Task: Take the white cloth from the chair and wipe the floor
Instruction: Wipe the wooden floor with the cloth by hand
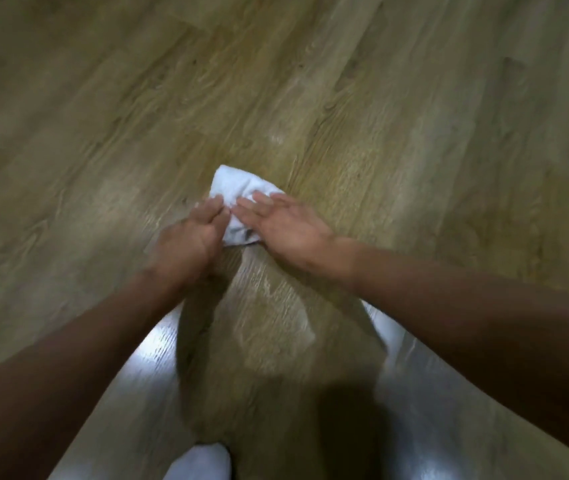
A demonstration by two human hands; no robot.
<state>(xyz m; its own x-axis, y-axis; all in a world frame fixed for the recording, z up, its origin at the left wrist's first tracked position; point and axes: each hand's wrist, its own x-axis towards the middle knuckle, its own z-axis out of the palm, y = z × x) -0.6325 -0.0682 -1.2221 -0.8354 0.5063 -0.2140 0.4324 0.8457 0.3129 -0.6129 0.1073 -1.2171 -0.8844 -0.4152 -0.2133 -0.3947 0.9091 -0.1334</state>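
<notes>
Your left hand (189,237) reaches in from the lower left. Its fingers lie together and nearly straight on the left edge of the white cloth (233,188). They press on the fabric rather than closing round it, and the thumb is out of sight. The cloth is bunched into a small wad flat on the wooden floor (103,98), just above the middle of the view. Its far corner pokes out beyond both sets of fingertips. Your right hand (288,225) lies spread and flat over the cloth's right side, palm down, fingers relaxed and pointing left toward the other hand. The two hands almost meet over the fabric. At the bottom edge, between your forearms, a white sock (203,460) shows on the boards, well apart from the cloth.
</notes>
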